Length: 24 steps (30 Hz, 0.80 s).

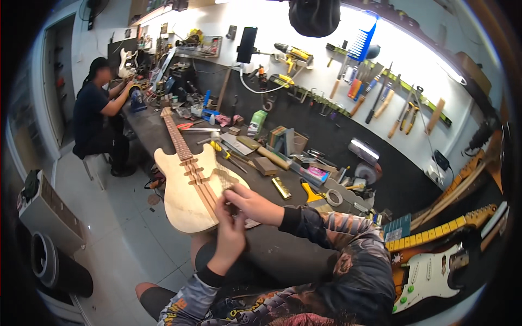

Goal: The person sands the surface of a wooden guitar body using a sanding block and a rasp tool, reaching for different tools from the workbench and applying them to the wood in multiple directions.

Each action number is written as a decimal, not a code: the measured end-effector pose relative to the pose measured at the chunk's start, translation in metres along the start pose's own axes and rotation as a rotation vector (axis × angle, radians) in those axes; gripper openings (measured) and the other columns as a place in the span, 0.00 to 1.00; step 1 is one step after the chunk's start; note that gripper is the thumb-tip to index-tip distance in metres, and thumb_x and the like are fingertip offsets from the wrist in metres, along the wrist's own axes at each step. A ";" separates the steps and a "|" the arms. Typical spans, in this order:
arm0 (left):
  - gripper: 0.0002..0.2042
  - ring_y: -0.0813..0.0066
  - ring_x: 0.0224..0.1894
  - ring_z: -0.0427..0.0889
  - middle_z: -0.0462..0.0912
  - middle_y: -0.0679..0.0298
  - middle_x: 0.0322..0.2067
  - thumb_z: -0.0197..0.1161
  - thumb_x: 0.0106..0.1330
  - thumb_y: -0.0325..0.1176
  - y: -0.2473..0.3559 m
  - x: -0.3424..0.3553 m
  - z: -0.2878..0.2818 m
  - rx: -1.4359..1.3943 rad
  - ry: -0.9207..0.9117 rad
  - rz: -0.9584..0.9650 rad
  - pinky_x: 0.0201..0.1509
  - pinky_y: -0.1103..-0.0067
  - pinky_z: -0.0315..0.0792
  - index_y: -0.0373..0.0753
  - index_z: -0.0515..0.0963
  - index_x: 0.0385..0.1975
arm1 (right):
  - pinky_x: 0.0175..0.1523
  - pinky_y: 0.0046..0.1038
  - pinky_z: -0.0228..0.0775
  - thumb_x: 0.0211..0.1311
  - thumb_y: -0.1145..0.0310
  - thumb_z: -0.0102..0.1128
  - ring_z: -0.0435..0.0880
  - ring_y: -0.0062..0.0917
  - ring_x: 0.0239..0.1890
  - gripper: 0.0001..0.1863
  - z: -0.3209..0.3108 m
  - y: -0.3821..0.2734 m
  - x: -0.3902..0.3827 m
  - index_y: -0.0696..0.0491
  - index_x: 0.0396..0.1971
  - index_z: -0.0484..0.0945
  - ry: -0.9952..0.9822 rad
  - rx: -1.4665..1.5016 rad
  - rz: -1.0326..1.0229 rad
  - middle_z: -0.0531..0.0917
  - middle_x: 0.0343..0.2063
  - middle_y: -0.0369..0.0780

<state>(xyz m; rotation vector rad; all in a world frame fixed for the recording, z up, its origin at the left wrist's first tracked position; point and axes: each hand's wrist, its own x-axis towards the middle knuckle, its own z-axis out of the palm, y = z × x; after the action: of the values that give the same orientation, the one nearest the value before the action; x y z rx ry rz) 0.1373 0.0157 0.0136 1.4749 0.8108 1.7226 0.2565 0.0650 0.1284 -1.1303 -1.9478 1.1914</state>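
An unfinished pale wooden electric guitar body (182, 204) with darker stripes down its middle lies at the workbench's edge. Its neck (175, 136) points away from me. Over the lower right part of the body, my left hand (231, 234) and my right hand (251, 204) meet. The fingers of both are closed around something small between them, too hidden to make out. Past my hands, a yellow-handled scraper (311, 193) and a small yellow box (281, 188) rest on the bench.
A tape roll (334, 198), wood blocks (265, 166) and several tools crowd the dark bench (296, 242). Right of me lies a white-faced guitar (432, 277). Tools hang on the wall. At far left a person (100, 108) sits working; a black bin (62, 266) stands below.
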 end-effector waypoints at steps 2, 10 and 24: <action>0.48 0.62 0.66 0.83 0.75 0.51 0.71 0.66 0.80 0.24 0.018 -0.008 0.017 0.007 -0.299 -0.148 0.68 0.68 0.78 0.38 0.38 0.90 | 0.50 0.35 0.77 0.89 0.53 0.56 0.79 0.29 0.42 0.19 -0.027 0.022 -0.024 0.57 0.48 0.77 0.215 -0.052 0.071 0.80 0.39 0.41; 0.32 0.55 0.54 0.92 0.91 0.48 0.53 0.68 0.79 0.34 0.026 -0.021 -0.010 0.153 -0.784 -0.269 0.60 0.67 0.83 0.34 0.68 0.80 | 0.51 0.47 0.79 0.83 0.53 0.63 0.88 0.48 0.42 0.23 -0.056 0.117 -0.103 0.63 0.42 0.80 0.343 -0.373 0.314 0.85 0.34 0.54; 0.18 0.54 0.54 0.92 0.92 0.48 0.53 0.67 0.80 0.34 0.021 -0.026 -0.053 0.024 -0.836 -0.208 0.61 0.66 0.83 0.34 0.83 0.64 | 0.58 0.48 0.80 0.72 0.72 0.70 0.86 0.53 0.52 0.18 -0.019 0.088 -0.121 0.59 0.57 0.79 0.538 -1.025 0.074 0.82 0.49 0.53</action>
<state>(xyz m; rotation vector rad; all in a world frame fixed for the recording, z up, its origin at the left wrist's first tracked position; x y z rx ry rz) 0.0844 -0.0184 0.0092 1.8331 0.4950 0.8056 0.3605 -0.0123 0.0513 -1.7677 -2.0555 -0.2156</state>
